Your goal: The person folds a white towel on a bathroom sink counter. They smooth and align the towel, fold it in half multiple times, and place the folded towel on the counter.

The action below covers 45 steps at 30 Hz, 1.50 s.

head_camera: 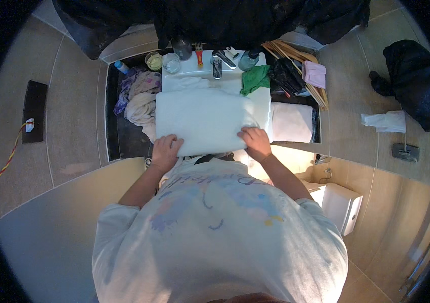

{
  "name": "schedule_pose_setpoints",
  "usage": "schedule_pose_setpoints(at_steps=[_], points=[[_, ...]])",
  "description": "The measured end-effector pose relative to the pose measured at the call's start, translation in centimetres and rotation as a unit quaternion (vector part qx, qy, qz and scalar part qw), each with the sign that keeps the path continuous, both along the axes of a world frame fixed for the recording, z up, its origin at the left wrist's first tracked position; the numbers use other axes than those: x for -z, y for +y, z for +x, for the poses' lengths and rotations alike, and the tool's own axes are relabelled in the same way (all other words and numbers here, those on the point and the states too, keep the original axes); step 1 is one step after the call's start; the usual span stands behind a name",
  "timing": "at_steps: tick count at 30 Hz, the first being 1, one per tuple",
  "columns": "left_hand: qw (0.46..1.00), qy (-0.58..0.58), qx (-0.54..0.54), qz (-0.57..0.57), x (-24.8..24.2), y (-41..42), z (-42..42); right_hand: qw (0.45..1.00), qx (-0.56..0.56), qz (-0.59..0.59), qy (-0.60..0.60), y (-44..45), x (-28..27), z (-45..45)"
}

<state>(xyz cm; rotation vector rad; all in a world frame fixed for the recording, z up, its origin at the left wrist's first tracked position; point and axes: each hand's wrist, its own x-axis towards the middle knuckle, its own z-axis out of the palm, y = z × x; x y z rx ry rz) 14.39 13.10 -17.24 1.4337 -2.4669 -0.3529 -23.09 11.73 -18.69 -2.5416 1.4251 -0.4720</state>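
A folded white cloth point(203, 117), probably a towel, stretches across the front of the white sink point(262, 102). My left hand point(166, 149) grips its near left corner, fingers curled over the top. At the near right corner my right hand point(256, 141) holds the same cloth, with the thumb side hidden beneath. Behind the far edge of the cloth lies another crumpled white cloth point(192, 82) in the basin. The chrome faucet point(218, 64) stands at the sink's back, and a green cloth point(255, 79) drapes over its right rim.
Crumpled laundry point(141, 102) is piled on the dark counter at left. Two cups, a pump bottle point(249, 60) and a red-handled brush point(199, 57) line the back. Wooden hangers point(315, 94), a pink folded cloth point(314, 74) and a pale folded cloth point(292, 122) lie at right.
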Motion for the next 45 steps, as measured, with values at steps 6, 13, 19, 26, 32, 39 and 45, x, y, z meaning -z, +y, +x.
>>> schedule_pose_setpoints(at_steps=[6, 13, 19, 26, 32, 39, 45], points=[[0.995, 0.064, -0.054, 0.060, 1.4, 0.9, -0.1, 0.986, 0.134, -0.061, 0.077, 1.4, 2.1, -0.5], [0.985, 0.105, -0.133, 0.020, 3.1, 1.7, 0.6, 0.975, 0.182, 0.072, -0.107, 1.0, -0.7, -2.8], [0.842, 0.272, -0.426, 0.189, 10.7, 0.8, 1.3, 0.951, 0.180, 0.137, -0.212, 3.3, 3.4, -2.7], [0.753, 0.411, -0.438, 0.268, 7.9, 0.0, 0.4, 0.933, 0.144, 0.293, -0.151, -4.8, 3.6, -6.2], [0.983, 0.097, -0.152, -0.015, 0.0, -3.6, -4.3, 0.646, 0.457, 0.454, -0.410, -13.8, 8.6, -5.0], [0.999, -0.043, -0.020, 0.015, 0.4, -5.4, -12.1, 0.653, 0.397, 0.347, -0.544, -14.7, 9.4, -1.9], [0.999, -0.026, -0.015, 0.018, 1.1, -6.3, -12.2, 0.752, 0.396, 0.154, -0.505, -13.2, 12.3, -1.7]])
